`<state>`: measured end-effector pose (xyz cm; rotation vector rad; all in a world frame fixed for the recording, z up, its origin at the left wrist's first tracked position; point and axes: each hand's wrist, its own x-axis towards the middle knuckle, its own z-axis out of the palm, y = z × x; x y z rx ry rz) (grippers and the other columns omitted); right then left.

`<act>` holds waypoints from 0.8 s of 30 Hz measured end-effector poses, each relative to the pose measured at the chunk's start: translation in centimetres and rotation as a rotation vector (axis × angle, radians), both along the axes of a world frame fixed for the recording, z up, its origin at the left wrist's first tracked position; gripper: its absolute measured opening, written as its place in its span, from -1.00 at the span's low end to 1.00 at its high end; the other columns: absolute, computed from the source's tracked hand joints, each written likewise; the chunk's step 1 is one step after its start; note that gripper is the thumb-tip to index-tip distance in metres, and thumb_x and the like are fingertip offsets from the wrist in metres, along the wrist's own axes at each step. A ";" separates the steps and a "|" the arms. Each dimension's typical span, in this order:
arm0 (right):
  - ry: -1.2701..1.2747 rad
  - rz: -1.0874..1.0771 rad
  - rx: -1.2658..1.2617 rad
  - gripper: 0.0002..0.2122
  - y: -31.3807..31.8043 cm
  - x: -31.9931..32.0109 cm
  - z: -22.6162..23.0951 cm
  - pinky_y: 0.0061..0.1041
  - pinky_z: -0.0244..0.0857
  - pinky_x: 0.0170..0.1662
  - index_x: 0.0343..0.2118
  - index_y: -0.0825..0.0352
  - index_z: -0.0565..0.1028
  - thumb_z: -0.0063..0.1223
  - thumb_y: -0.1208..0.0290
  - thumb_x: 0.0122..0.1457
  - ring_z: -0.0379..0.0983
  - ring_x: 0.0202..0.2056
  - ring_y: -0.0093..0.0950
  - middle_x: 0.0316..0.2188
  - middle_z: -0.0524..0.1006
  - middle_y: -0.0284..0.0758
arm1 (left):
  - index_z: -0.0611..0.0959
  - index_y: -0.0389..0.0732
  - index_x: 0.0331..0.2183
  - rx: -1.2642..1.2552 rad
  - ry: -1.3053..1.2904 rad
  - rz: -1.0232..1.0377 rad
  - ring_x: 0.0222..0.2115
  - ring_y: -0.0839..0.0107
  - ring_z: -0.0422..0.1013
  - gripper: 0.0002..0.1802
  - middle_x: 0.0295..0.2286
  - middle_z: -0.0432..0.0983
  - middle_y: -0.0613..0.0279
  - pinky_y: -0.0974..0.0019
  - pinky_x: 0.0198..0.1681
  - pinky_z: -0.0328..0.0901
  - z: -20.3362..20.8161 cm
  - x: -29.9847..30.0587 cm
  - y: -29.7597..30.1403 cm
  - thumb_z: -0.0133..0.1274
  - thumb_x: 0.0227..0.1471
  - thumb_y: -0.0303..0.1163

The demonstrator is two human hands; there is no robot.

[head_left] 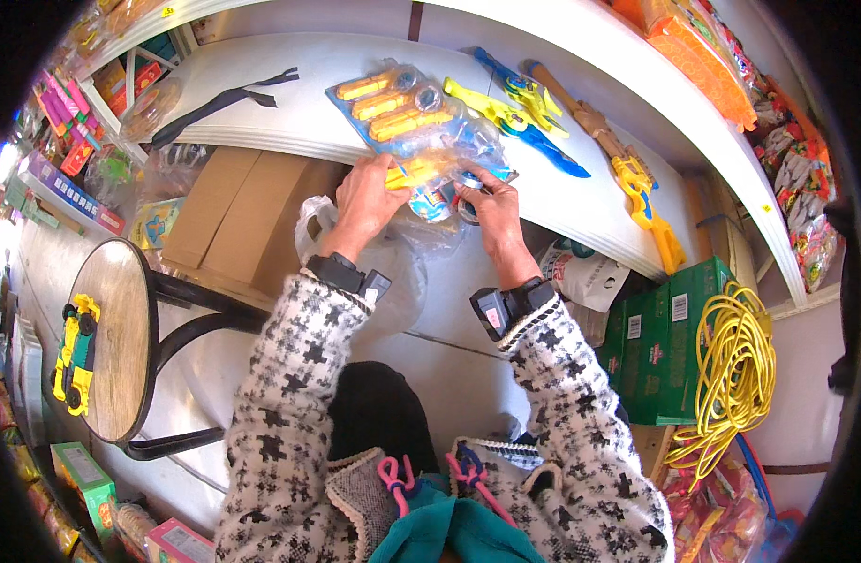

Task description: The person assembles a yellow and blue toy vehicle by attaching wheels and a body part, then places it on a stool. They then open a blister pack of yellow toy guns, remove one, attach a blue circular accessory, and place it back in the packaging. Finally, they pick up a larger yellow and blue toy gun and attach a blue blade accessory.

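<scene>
My left hand [367,199] is closed around the yellow end of a toy in a clear plastic pack [415,173], at the shelf's front edge. My right hand [496,206] pinches the same pack at its right side, by a round dark-rimmed part; a small blue printed piece shows between the hands. Just beyond lie several similar yellow toys [410,124] in clear wrapping on a blue backing, each with a round end. What my fingertips press on is partly hidden.
The white shelf [309,103] also bears a black strap [226,98], blue-and-yellow toys [515,120] and a long brown-and-yellow toy gun [627,174]. Below are a cardboard box [234,206], a round stool [119,347] with a toy car [76,355], green boxes [670,342] and a coiled yellow cable [733,375].
</scene>
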<state>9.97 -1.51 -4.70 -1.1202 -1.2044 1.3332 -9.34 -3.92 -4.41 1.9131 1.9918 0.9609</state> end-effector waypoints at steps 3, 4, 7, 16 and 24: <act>0.150 -0.066 -0.059 -0.73 0.6 -0.8 -0.2 -0.67 0.26 -0.41 -0.08 0.41 0.53 0.13 0.52 0.14 0.38 -0.48 -0.70 -0.43 0.57 -0.43 | 0.56 -0.22 -0.24 0.002 -0.011 -0.008 -0.21 0.02 0.46 -0.54 -0.28 0.53 0.03 0.05 -0.20 0.37 0.1 0.0 -0.1 0.29 -0.22 -0.24; 0.133 -0.062 -0.059 -0.73 0.8 -1.0 -0.1 -0.67 0.26 -0.41 -0.07 0.40 0.53 0.12 0.51 0.14 0.37 -0.48 -0.70 -0.43 0.57 -0.42 | 0.56 -0.22 -0.24 0.002 -0.017 -0.002 -0.22 0.02 0.46 -0.54 -0.28 0.53 0.03 0.05 -0.20 0.38 0.2 0.0 -0.2 0.30 -0.22 -0.24; -0.022 -0.047 -0.028 -0.73 1.1 -1.1 0.1 -0.67 0.26 -0.39 -0.07 0.40 0.53 0.12 0.49 0.16 0.37 -0.48 -0.69 -0.43 0.57 -0.42 | 0.56 -0.22 -0.24 -0.005 -0.017 0.003 -0.22 0.02 0.47 -0.54 -0.28 0.53 0.04 0.04 -0.20 0.38 0.4 0.1 -0.3 0.30 -0.23 -0.25; 0.229 -0.025 0.007 -0.58 2.0 -0.4 -0.2 -0.62 0.35 -0.25 0.02 0.31 0.49 0.13 0.67 0.05 0.46 -0.37 -0.62 -0.31 0.56 -0.38 | 0.58 -0.18 -0.23 -0.033 -0.013 -0.001 -0.23 0.01 0.47 -0.56 -0.27 0.53 0.02 0.04 -0.21 0.37 0.5 -0.2 -0.2 0.28 -0.21 -0.26; 0.302 0.042 0.031 -0.52 3.5 -0.4 0.3 -0.61 0.35 -0.15 0.12 0.26 0.41 0.11 0.64 0.10 0.46 -0.23 -0.59 -0.17 0.54 -0.39 | 0.59 -0.21 -0.22 -0.043 -0.044 0.003 -0.25 -0.01 0.47 -0.55 -0.30 0.53 -0.02 0.02 -0.22 0.37 0.3 -0.2 -0.2 0.27 -0.22 -0.26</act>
